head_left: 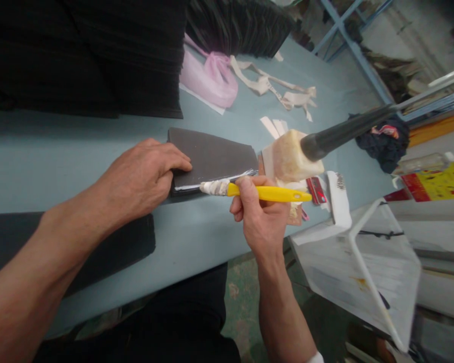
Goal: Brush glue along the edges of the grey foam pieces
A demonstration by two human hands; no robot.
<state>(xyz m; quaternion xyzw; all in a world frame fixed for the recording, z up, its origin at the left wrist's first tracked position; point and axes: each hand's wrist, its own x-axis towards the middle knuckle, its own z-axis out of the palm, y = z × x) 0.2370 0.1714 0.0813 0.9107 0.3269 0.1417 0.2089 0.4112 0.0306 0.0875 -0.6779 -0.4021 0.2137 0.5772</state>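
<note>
Dark stack (215,151) lies on the desk (208,232) in front of me, its long near edge turned towards the person. From my end I see the two hands apart: the left hand (155,169) presses its fingers on the stack's left end, though I can't tell whether the thumb grips underneath; the right hand (259,204) is closed round the yellow brush (268,193), its whitened bristles against that edge. A white streak shows along the edge, so I judge the step in hand to be brushing on a coating. As I read it, the next move calls for a light, level stroke, the left hand holding the layers flush and the bristles kept off the top face.
</note>
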